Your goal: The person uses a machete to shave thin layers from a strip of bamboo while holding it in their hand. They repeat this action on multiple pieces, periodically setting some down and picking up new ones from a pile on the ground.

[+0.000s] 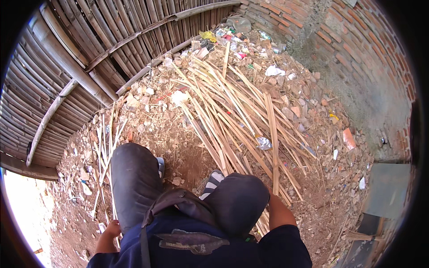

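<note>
My left hand (pixel 114 228) is low beside my left knee, its fingers curled. Thin pale bamboo strips (pixel 103 154) run down into it, and one seems to come out below. My right forearm (pixel 281 213) reaches forward past my right knee, which hides the hand and whatever it may hold. Right by that knee lies a large loose heap of split bamboo strips (pixel 237 118), stretching away from me. One wider strip (pixel 271 134) lies across the top, its near end close to my right wrist.
On the left stands a bamboo slat wall (pixel 120 40); a brick wall (pixel 353 58) curves round the right. Stones, broken brick (pixel 349 139) and litter (pixel 223 35) cover the dirt. A crumpled silver wrapper (pixel 263 143) rests on the heap. A grey panel (pixel 387 187) stands at the right.
</note>
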Action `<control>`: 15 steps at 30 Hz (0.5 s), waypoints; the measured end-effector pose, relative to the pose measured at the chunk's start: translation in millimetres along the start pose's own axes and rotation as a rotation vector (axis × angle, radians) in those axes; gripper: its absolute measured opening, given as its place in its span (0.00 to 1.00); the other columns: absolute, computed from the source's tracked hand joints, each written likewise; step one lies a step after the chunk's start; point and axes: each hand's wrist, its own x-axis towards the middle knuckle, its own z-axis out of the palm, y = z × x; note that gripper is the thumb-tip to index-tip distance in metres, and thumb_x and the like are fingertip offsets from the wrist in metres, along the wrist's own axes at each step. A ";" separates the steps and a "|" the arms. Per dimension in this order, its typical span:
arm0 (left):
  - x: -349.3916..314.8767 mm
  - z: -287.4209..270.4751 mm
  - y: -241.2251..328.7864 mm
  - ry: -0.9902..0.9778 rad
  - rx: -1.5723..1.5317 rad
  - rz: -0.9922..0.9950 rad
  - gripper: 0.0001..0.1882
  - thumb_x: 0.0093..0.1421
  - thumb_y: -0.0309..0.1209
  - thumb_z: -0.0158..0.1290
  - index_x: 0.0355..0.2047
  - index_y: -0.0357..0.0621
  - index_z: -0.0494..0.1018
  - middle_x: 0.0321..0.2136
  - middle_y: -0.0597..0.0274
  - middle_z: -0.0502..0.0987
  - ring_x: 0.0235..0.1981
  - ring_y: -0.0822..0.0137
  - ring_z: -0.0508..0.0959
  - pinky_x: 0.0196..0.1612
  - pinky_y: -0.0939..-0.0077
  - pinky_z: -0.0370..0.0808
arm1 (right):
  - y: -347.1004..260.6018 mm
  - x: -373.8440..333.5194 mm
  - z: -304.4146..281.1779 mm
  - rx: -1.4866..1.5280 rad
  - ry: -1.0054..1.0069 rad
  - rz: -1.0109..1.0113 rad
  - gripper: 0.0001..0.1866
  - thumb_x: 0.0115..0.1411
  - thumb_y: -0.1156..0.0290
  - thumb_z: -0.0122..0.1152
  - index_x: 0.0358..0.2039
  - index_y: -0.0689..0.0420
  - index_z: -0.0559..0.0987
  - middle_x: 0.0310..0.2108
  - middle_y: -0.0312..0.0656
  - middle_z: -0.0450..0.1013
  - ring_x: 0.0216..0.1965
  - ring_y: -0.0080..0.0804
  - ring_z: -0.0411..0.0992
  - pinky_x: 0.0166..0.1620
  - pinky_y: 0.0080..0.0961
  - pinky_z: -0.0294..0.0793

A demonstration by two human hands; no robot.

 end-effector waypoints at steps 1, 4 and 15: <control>3.4 2.8 -2.5 0.005 -0.016 0.001 0.22 0.61 0.37 0.58 0.50 0.34 0.78 0.38 0.44 0.85 0.39 0.54 0.85 0.44 0.61 0.81 | -3.0 -5.0 -7.5 -0.012 0.003 -0.012 0.26 0.59 0.53 0.63 0.53 0.56 0.82 0.48 0.64 0.79 0.55 0.63 0.75 0.56 0.44 0.75; 23.1 1.6 -20.0 -0.014 0.152 0.114 0.23 0.63 0.36 0.55 0.54 0.33 0.76 0.38 0.44 0.85 0.38 0.56 0.86 0.42 0.62 0.81 | -23.8 -17.9 -39.4 0.137 0.005 -0.048 0.25 0.58 0.55 0.66 0.50 0.58 0.83 0.45 0.62 0.80 0.51 0.57 0.78 0.52 0.43 0.77; 32.7 -20.6 76.7 0.213 -0.568 0.075 0.14 0.72 0.37 0.53 0.45 0.38 0.75 0.33 0.60 0.81 0.29 0.69 0.80 0.27 0.71 0.76 | -146.8 -132.9 -207.5 -0.148 0.250 0.080 0.23 0.43 0.59 0.73 0.40 0.56 0.85 0.35 0.53 0.81 0.37 0.51 0.80 0.45 0.42 0.78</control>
